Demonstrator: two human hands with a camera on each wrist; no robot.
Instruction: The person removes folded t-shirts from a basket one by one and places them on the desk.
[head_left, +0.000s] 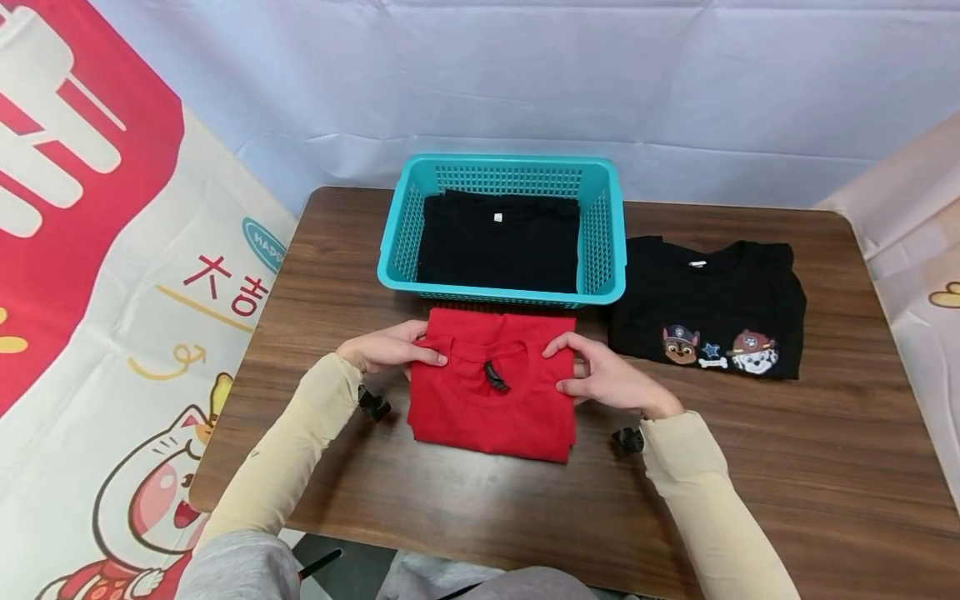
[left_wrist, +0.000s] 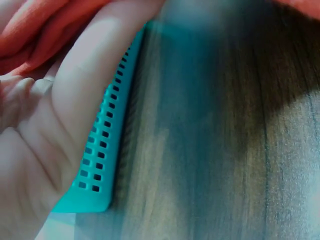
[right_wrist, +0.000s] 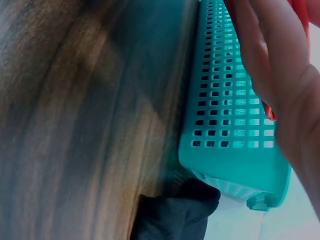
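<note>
A folded red T-shirt (head_left: 480, 417) lies in front of the basket, its round neckline and dark neck label facing up. My left hand (head_left: 390, 346) grips its left edge near the shoulder, thumb on top. On the opposite side my right hand (head_left: 603, 371) pinches the right edge between thumb and fingers. In the left wrist view, red cloth (left_wrist: 30, 35) bunches beside the left hand (left_wrist: 65, 100). The right wrist view shows the right hand (right_wrist: 280, 60) with a strip of red fabric at its fingers; the fingertips are partly hidden.
A teal plastic basket (head_left: 502, 296) stands behind the red shirt, with a folded black shirt (head_left: 498, 250) inside. To its right a black T-shirt (head_left: 708, 300) with cartoon dog prints lies on the brown wooden table (head_left: 750, 467). White cloth (head_left: 525, 83) hangs behind the table.
</note>
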